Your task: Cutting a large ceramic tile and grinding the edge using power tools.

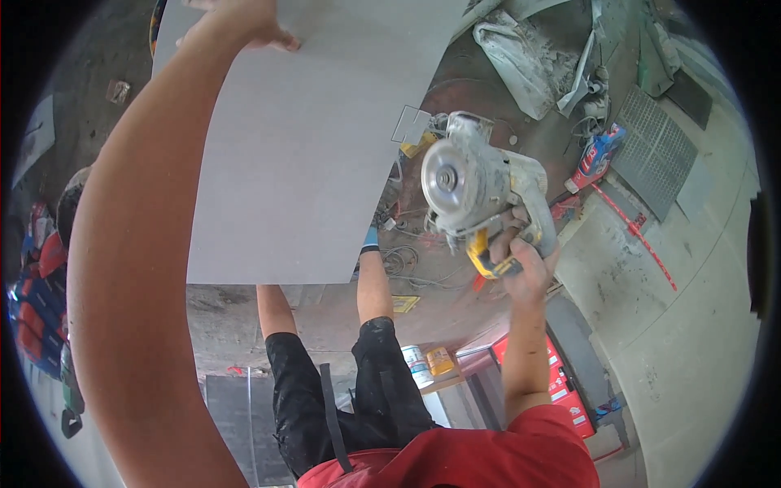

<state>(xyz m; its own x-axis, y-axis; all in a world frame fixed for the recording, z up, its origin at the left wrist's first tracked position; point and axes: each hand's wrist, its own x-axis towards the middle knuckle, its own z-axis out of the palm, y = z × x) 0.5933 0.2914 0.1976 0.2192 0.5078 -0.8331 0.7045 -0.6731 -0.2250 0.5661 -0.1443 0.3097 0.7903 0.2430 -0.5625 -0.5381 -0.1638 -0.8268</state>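
A large smooth grey panel (309, 146) stretches away from me, its near edge in front of my shins and hiding my feet. At its far part my left hand (244, 23) lies on the surface with thumb and fingers spread; the top of the frame cuts part of it off. To the right of the panel, my right hand (525, 264) is wrapped round the handle of a dusty circular saw (488, 183) with yellow parts. The saw's round silver disc faces me. It is held up in the air, apart from the panel's right edge.
Coiled cables (403, 262) lie on the floor by my legs. A dusty white sack (521, 69) lies at the far right, near a blue and red bag (598, 154) and a perforated grey sheet (655, 150). Red cases (561, 390) stand near right; tools (41, 317) crowd the left.
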